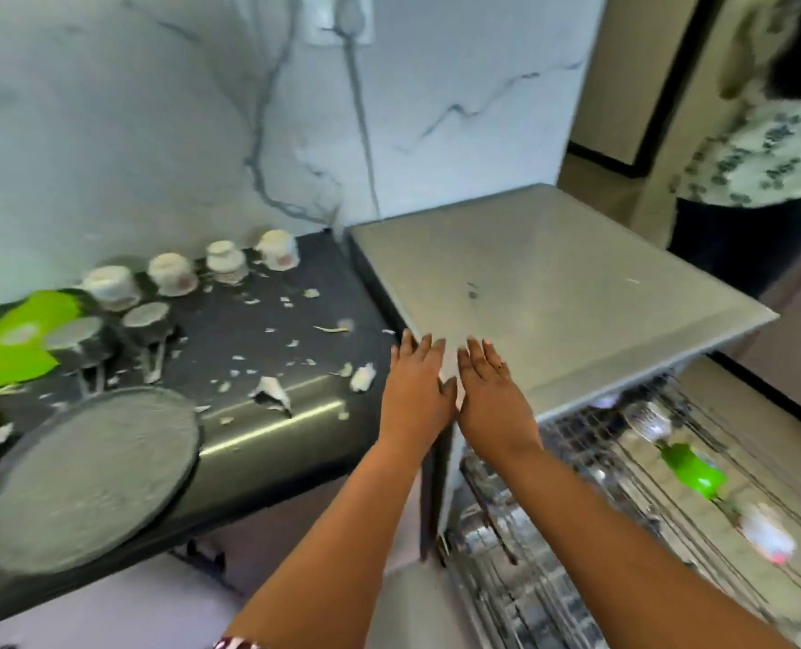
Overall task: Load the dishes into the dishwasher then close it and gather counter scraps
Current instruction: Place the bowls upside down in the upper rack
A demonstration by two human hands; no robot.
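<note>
My left hand [418, 386] and my right hand [493, 391] are side by side with straight fingers at the near left corner of the grey dishwasher top [553, 292]; neither holds anything. Below, the dishwasher stands open with its wire rack [623, 498] pulled out, holding a green item [691, 473] and blurred dishes. On the dark counter [258, 428] to the left lie several pale scraps [272, 391], white cups [172, 274] upside down along the wall, steel cups [148, 318], and a round grey plate [87, 480] at the counter's front edge.
A green cloth or sheet [9, 344] lies at the counter's left end. A marble wall [201, 133] with a socket and cable backs the counter. Another person [759, 156] stands at the right behind the dishwasher.
</note>
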